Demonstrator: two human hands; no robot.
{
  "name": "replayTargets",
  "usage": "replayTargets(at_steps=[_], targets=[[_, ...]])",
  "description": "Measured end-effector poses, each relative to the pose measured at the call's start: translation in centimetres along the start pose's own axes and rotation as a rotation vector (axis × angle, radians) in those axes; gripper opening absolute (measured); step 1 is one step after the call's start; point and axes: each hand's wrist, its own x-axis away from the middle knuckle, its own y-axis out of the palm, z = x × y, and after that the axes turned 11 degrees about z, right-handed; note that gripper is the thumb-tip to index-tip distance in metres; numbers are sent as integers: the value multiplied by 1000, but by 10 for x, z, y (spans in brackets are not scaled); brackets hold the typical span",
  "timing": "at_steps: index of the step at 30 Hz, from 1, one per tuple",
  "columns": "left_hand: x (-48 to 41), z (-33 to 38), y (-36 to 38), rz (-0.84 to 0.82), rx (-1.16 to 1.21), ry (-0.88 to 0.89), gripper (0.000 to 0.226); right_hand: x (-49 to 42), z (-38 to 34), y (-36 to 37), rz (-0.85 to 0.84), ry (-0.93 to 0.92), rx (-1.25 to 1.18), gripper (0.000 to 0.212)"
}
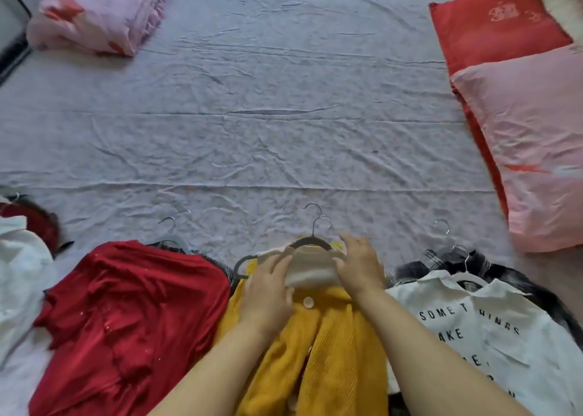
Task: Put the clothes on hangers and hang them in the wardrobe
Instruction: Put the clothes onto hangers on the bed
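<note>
Slippage is your main risk: the hanger's (310, 242) left arm pokes out bare past the collar (312, 270), so the cardigan (315, 336) could slide off that side when you lift it. 2 hooks sit close together at the top and may snag each other.

From the left come the red top (126, 305), the cardigan at the near edge of the bed (284, 100), then the white shirt (473, 327). Your left hand (268, 286) lies flat on the cream collar, fingers straight. Your right hand (359, 264) rests on the collar's right end, fingers bent; I cannot tell whether it pinches. The cardigan is mustard ribbed knit with pale round buttons down the front.
</note>
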Motion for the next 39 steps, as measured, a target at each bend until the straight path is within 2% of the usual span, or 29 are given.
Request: replayTargets(at_steps=[4, 10, 14, 20, 29, 33, 39], targets=[[9, -5, 13, -47, -43, -45, 54, 12, 6, 13, -56, -17, -87, 41], [10, -12, -7, 4, -76, -67, 52, 46, -1, 18, -126, -94, -136, 41], [20, -24, -35, 41, -87, -99, 51, 64, -24, 11, -125, -183, -130, 41], [59, -65, -95, 192, -113, -126, 49, 99, -88, 3, -124, -357, -121, 40], [149, -186, -191, 307, -187, -231, 53, 197, -215, 29, -134, -545, -87, 44], [202, -260, -234, 319, -181, -258, 54, 260, -271, 62, -116, -577, -66, 45], [274, -373, -298, 336, -185, -378, 53, 347, -364, 125, -193, -645, -20, 45]])
